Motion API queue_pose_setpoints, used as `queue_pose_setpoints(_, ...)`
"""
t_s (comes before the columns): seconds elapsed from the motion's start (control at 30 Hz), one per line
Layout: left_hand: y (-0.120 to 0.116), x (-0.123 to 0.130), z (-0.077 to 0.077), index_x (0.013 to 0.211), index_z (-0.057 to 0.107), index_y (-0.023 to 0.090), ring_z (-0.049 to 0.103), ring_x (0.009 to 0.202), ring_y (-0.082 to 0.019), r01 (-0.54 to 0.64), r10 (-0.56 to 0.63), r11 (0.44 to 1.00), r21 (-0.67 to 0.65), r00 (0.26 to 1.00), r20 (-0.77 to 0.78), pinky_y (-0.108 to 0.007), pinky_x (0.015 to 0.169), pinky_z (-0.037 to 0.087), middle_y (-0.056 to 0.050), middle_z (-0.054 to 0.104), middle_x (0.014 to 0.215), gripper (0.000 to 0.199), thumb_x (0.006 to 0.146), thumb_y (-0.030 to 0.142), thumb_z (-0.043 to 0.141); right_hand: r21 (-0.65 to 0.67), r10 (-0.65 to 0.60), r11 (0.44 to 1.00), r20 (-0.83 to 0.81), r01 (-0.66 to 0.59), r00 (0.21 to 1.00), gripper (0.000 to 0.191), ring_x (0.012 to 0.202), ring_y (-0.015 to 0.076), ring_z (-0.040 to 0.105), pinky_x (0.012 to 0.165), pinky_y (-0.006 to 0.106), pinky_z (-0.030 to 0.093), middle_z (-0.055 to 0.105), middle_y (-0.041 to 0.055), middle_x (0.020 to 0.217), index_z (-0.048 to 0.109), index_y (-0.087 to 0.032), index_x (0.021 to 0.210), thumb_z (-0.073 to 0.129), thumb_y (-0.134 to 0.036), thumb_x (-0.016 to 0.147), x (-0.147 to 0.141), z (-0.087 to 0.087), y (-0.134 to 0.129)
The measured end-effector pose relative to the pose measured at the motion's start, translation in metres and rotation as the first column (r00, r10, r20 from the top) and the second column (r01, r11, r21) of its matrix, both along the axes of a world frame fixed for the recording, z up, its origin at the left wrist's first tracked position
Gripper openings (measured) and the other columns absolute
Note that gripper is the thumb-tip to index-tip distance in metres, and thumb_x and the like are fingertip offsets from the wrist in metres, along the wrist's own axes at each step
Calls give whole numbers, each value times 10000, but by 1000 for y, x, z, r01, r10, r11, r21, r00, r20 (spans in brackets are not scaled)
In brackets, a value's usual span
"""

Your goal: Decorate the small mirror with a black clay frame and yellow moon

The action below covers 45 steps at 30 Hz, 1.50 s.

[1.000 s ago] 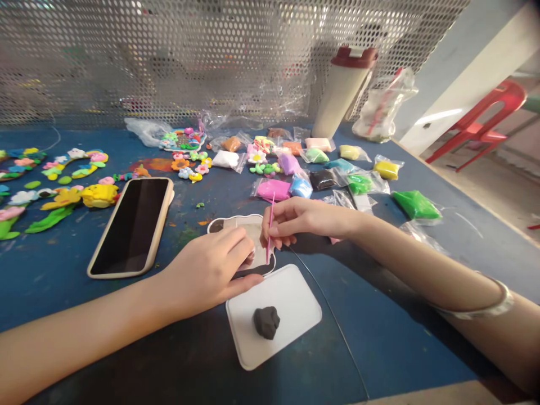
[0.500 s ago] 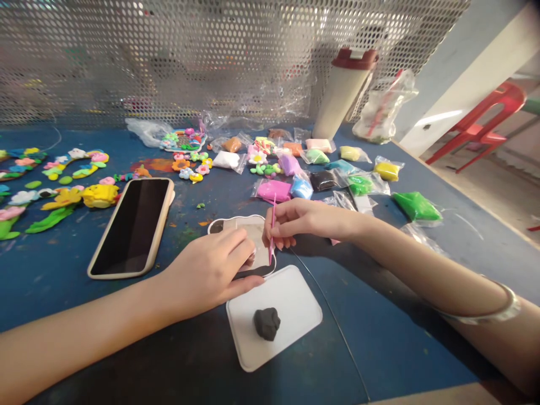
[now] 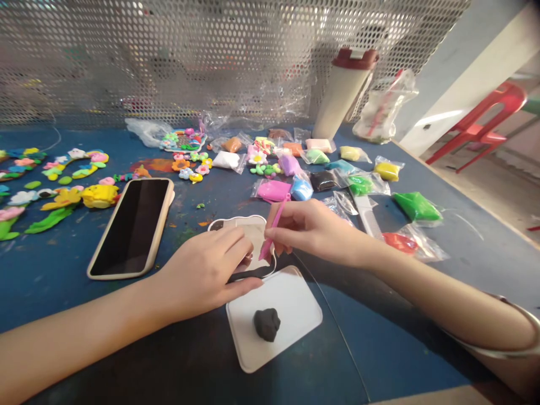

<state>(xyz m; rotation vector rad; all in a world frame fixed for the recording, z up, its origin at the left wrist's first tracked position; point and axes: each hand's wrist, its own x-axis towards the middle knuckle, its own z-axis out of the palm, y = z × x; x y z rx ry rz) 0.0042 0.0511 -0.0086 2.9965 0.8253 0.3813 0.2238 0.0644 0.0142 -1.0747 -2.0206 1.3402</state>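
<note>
Angling across the fingertips of the right hand (image 3: 314, 230), a slim pink modelling tool (image 3: 280, 214) is held in a narrow pinch between thumb and fingers. Its long axis runs slantwise: the upper end is pointed away from the person and to the right, and the lower tip is directed toward the person and to the left, just past those fingertips. That tip is positioned over a white-rimmed shaped plaque (image 3: 253, 233), just beside the fingertips of the left hand (image 3: 206, 270); whether it touches the surface cannot be told. The left fingers are laid close together on the plaque, with nothing visibly gripped. Nearer the person than both sets of fingers, a dark clay lump (image 3: 266, 324) is seated on a white plastic board (image 3: 295, 298).
</note>
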Motion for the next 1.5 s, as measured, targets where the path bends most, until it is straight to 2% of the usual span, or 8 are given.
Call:
queue_pose_setpoints(0.13,1,-2,2,827,545,146,531,689,-185,10,-10,999,-34,1000,-22,-289,575,414,-55,563,806,299,916,423,481,242,-70,969,123,38,990,164,580,114,563,568,256,422,673,32,712,591,-153,727,544,-207,875,0,-4,-13)
queue_pose_setpoints(0.23,2,-2,1,828,559,138,532,687,-181,19,-19,1000,-4,999,-34,-285,569,415,-69,572,830,315,931,417,455,320,-92,947,134,45,987,191,576,115,551,566,261,401,676,44,726,582,-154,705,535,-217,879,2,-9,-18)
queue_pose_setpoints(0.37,1,-2,-1,831,561,141,529,682,-180,11,-10,1000,22,999,-42,-280,558,413,-69,565,827,326,931,429,446,302,-72,953,163,20,984,196,554,113,533,547,256,382,657,32,680,584,-161,690,527,-201,873,3,-10,-22)
queue_pose_setpoints(0.7,5,-2,1,841,567,141,554,739,-203,12,-14,999,-31,997,-73,-292,591,438,-74,567,844,330,925,441,459,267,-86,963,159,41,983,183,591,124,558,564,257,395,660,38,698,656,-137,791,506,-191,881,6,-9,-22)
queue_pose_setpoints(0.93,4,-2,1,844,578,140,555,724,-199,13,-16,999,-32,997,-75,-290,582,436,-71,566,840,341,929,443,448,328,-124,942,153,69,980,203,566,109,546,536,243,381,660,33,694,634,-148,743,492,-193,880,6,-11,-25)
queue_pose_setpoints(1.1,5,-3,0,862,567,139,561,748,-211,6,-11,998,-57,997,-77,-300,597,443,-69,564,840,320,923,437,467,339,-98,940,171,35,980,214,560,112,531,526,244,375,658,40,695,597,-153,693,493,-196,875,6,-10,-25)
queue_pose_setpoints(1.23,5,-3,0,859,564,141,559,748,-215,12,-16,998,-55,997,-77,-305,600,445,-70,561,838,336,927,450,452,348,-130,935,139,74,982,188,602,126,556,559,247,394,658,36,702,603,-163,730,499,-190,883,7,-9,-24)
queue_pose_setpoints(1.5,4,-3,1,857,562,144,556,745,-211,18,-21,999,-40,996,-85,-299,592,440,-73,565,843,336,933,446,437,334,-113,941,146,59,983,190,596,127,551,583,258,405,651,38,690,624,-147,764,489,-190,890,7,-9,-24)
